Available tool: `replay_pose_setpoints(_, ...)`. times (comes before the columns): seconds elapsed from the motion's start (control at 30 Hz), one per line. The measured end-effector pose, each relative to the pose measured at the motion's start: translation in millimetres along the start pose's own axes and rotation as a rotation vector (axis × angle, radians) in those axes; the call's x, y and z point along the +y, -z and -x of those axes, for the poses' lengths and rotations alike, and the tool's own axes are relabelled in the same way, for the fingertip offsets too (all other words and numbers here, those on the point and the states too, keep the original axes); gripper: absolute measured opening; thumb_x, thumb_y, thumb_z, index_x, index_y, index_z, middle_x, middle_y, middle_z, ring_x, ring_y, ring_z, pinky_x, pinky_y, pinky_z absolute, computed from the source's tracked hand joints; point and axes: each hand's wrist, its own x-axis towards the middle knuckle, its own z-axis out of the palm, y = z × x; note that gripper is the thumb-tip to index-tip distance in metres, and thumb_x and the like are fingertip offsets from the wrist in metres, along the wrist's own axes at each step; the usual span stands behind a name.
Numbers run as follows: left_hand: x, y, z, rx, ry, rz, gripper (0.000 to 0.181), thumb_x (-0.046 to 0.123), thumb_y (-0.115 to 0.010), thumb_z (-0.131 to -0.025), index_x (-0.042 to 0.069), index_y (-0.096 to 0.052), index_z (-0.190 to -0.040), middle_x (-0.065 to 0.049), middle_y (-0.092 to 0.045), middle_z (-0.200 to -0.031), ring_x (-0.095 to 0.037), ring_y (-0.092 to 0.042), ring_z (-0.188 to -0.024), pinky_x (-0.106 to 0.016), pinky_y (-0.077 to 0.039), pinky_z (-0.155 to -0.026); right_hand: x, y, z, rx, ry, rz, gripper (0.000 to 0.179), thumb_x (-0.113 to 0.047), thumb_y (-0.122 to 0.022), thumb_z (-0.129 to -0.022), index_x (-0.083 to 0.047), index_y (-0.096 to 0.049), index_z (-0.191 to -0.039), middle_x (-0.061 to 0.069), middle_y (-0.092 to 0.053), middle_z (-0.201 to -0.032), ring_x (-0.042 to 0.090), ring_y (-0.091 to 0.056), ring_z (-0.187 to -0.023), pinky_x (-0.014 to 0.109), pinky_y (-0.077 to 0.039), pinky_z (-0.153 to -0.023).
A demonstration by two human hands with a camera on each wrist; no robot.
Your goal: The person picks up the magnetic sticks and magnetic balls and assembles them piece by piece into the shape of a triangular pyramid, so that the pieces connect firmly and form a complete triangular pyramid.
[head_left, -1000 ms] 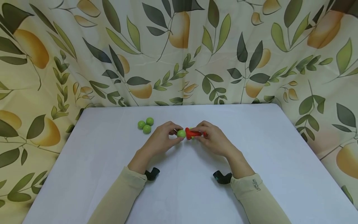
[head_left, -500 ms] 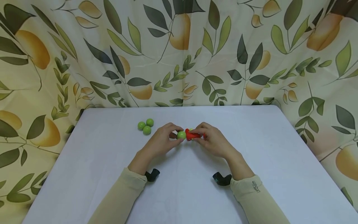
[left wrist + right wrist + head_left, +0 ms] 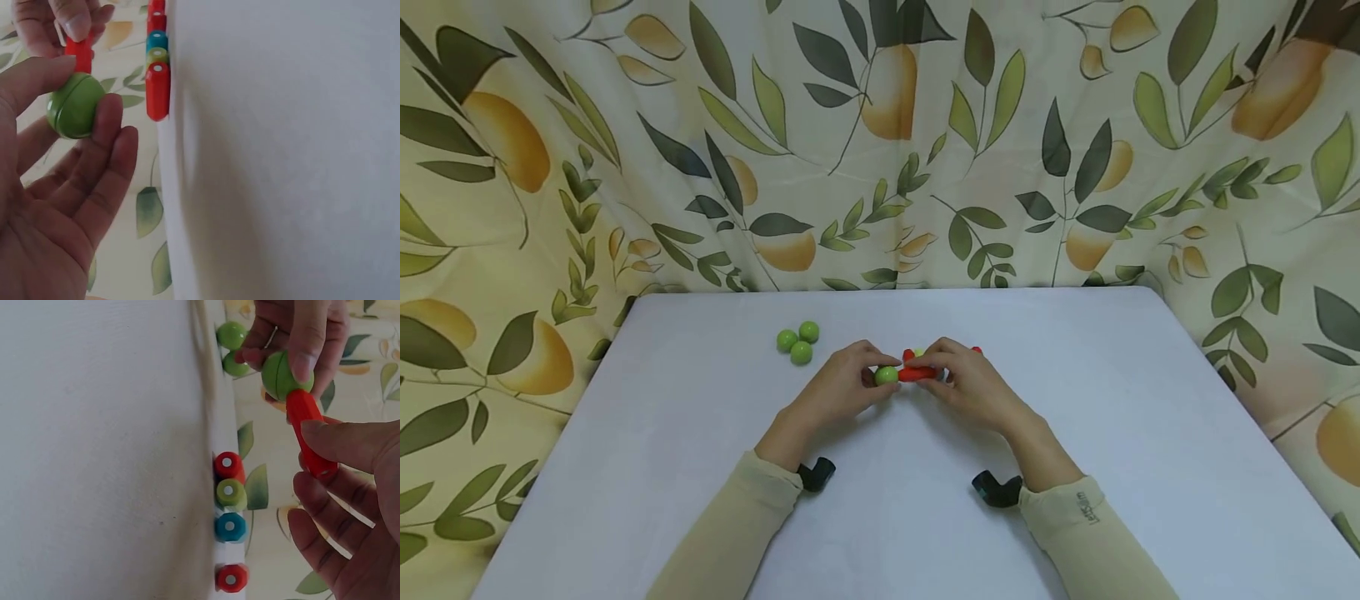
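My left hand (image 3: pixel 838 382) pinches a glossy green ball (image 3: pixel 78 107) between thumb and fingers. In my right hand (image 3: pixel 976 383), the thumb and fingers hold a red faceted stick (image 3: pixel 307 434). One end of that stick meets the green ball in both wrist views. Behind the right hand lies a row of short faceted sticks with pale round dots at their ends: a red stick (image 3: pixel 229 465), a yellow-green stick (image 3: pixel 230 494), a blue stick (image 3: pixel 230 527) and another red stick (image 3: pixel 232 578). From the head view the right hand hides most of this row.
Left of the hands, three loose green balls (image 3: pixel 801 353) sit clustered on the white-covered table (image 3: pixel 700 433). A curtain (image 3: pixel 850 208) printed with leaves and fruit hangs at the table's back edge. Each wrist wears a black camera (image 3: pixel 997 490).
Both hands have come slightly toward the person, with the ball and stick still held end to end. Parts of the stick row behind the right hand now show more; the head view has shifted a little.
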Motion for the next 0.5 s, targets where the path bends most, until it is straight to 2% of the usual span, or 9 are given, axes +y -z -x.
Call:
replay_pose_setpoints(0.1, -1.5, -3.6, -1.6, -0.007, 0.033, 0.015, 0.034, 0.028, -0.078, -0.094, 0.018, -0.074, -0.127, 0.005, -0.068, -0.110, -0.012, -0.061, -0.085, -0.025, -0.054, -0.072, 4.1, 0.9, 2.2, -0.019, -0.011, 0.006, 0.027, -0.012, -0.080, -0.091, -0.015, -0.078, -0.118, -0.002, -0.068, -0.108, 0.018, -0.065, -0.091, 0.030, -0.053, -0.077)
replay_pose_setpoints(0.23, -10.9, -9.4, -2.2, 0.001, 0.087, 0.101, 0.029, 0.027, -0.076, -0.095, 0.024, -0.073, -0.123, 0.006, -0.069, -0.108, -0.014, -0.062, -0.090, -0.029, -0.055, -0.078, 11.2, 6.4, 4.6, -0.024, -0.081, 0.031, 0.033, -0.013, -0.081, -0.090, -0.014, -0.076, -0.123, 0.001, -0.067, -0.109, 0.021, -0.064, -0.090, 0.029, -0.051, -0.075)
replay_pose_setpoints(0.33, -21.6, -12.7, -1.9, 0.036, 0.126, 0.156, 0.025, 0.028, -0.075, -0.095, 0.029, -0.072, -0.121, 0.008, -0.068, -0.108, -0.015, -0.062, -0.094, -0.031, -0.055, -0.083, 16.6, 14.5, 4.3, -0.005, -0.153, 0.047, 0.036, -0.013, -0.080, -0.091, -0.015, -0.074, -0.127, 0.005, -0.066, -0.109, 0.022, -0.061, -0.090, 0.031, -0.051, -0.075)
replay_pose_setpoints(0.5, -37.9, -15.5, 1.0, 0.096, 0.142, 0.187, 0.024, 0.029, -0.077, -0.094, 0.032, -0.071, -0.117, 0.007, -0.066, -0.103, -0.016, -0.059, -0.090, -0.031, -0.051, -0.079, 28.1, 24.3, 3.2, 0.009, -0.285, 0.083, 0.038, -0.016, -0.073, -0.095, -0.014, -0.070, -0.133, 0.011, -0.065, -0.114, 0.024, -0.060, -0.094, 0.033, -0.050, -0.077)
